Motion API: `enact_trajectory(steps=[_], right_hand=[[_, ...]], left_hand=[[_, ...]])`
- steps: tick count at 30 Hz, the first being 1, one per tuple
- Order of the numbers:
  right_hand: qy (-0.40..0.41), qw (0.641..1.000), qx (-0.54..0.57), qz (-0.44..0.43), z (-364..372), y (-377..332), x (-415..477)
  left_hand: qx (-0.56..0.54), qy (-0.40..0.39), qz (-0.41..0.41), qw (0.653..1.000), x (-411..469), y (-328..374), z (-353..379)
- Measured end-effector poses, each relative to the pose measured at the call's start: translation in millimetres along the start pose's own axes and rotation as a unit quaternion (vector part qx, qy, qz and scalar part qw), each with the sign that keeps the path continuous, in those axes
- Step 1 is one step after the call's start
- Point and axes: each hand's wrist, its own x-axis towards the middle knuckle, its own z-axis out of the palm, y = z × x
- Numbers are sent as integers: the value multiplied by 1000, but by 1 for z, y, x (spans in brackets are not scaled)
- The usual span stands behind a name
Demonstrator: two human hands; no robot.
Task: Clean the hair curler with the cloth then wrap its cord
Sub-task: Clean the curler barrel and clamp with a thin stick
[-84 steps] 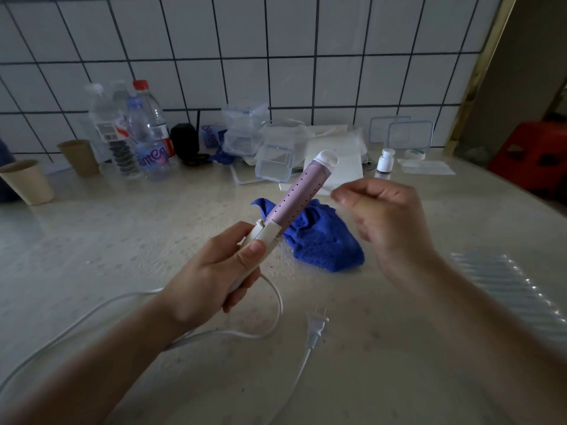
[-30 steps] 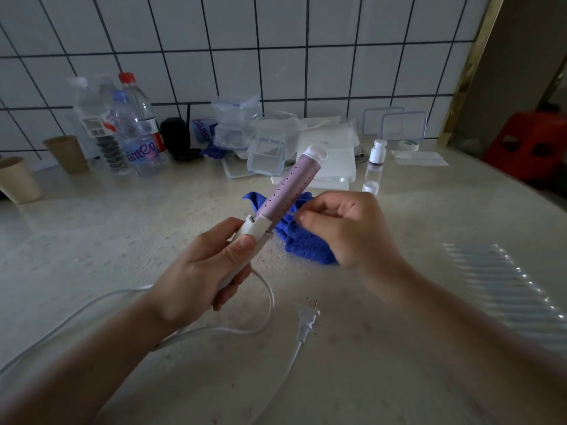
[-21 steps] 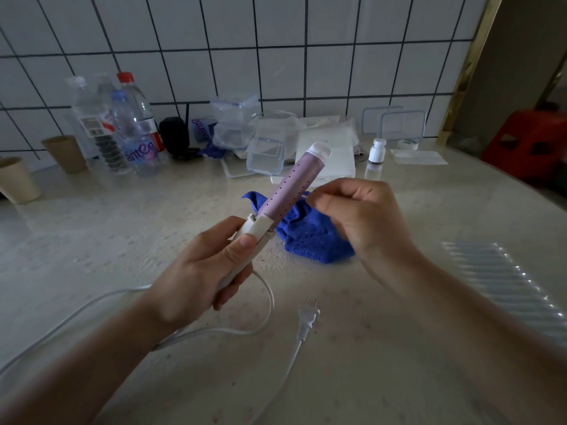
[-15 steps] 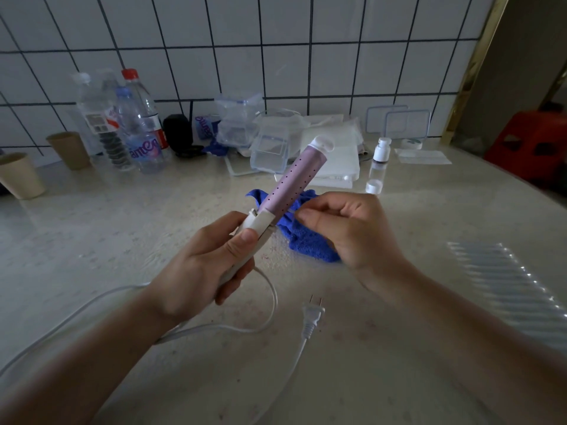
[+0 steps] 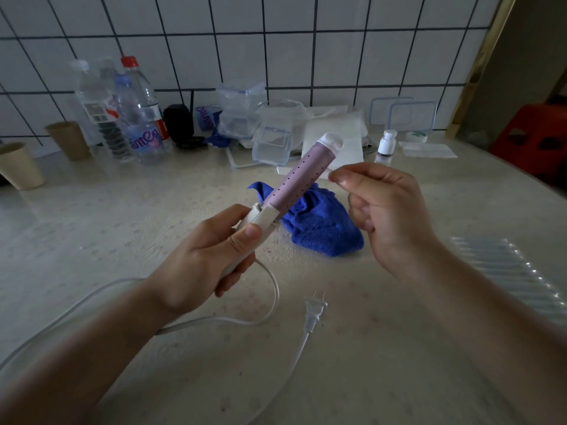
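Observation:
My left hand (image 5: 211, 256) grips the white handle of the hair curler (image 5: 302, 176), whose pink perforated barrel with a white tip points up and to the right. My right hand (image 5: 383, 210) hovers just right of the barrel's upper part, index finger and thumb drawn together, the other fingers curled; I see nothing between them. The blue cloth (image 5: 319, 223) lies crumpled on the counter behind the curler, touched by neither hand. The white cord (image 5: 270, 286) loops from the handle across the counter and ends in a two-pin plug (image 5: 314, 311).
Along the tiled wall stand plastic bottles (image 5: 135, 118), paper cups (image 5: 18, 165), clear plastic boxes (image 5: 273, 139) and a small white bottle (image 5: 386, 142). A ribbed transparent sheet (image 5: 509, 271) lies at the right. A red stool (image 5: 534, 136) stands beyond the counter's edge.
My right hand has moved up from the barrel's base near the cloth to beside its upper part. The left hand keeps its hold on the handle.

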Motion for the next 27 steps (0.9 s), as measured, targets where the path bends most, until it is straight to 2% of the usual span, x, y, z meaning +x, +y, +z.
enact_trajectory(steps=[7, 14, 16, 18, 21, 24, 27], right_hand=[[29, 999, 17, 5, -9, 3, 9], [30, 996, -65, -44, -11, 9, 3], [30, 989, -121, -79, -18, 13, -5], [23, 970, -211, -115, -30, 19, -18], [1, 937, -324, -127, -52, 30, -43], [-22, 900, -421, -109, -71, 36, -63], [-52, 841, -530, -99, -73, 38, -81]], left_hand=[[23, 33, -12, 999, 3, -2, -18], [90, 29, -24, 995, -2, 1, -26], [138, 28, -23, 990, -3, 4, -27], [223, 28, -33, 974, -7, 9, -28], [325, 4, -50, 944, -25, 11, -35], [355, -14, -64, 933, -49, 4, -44], [364, -4, -56, 930, -70, -2, -47]])
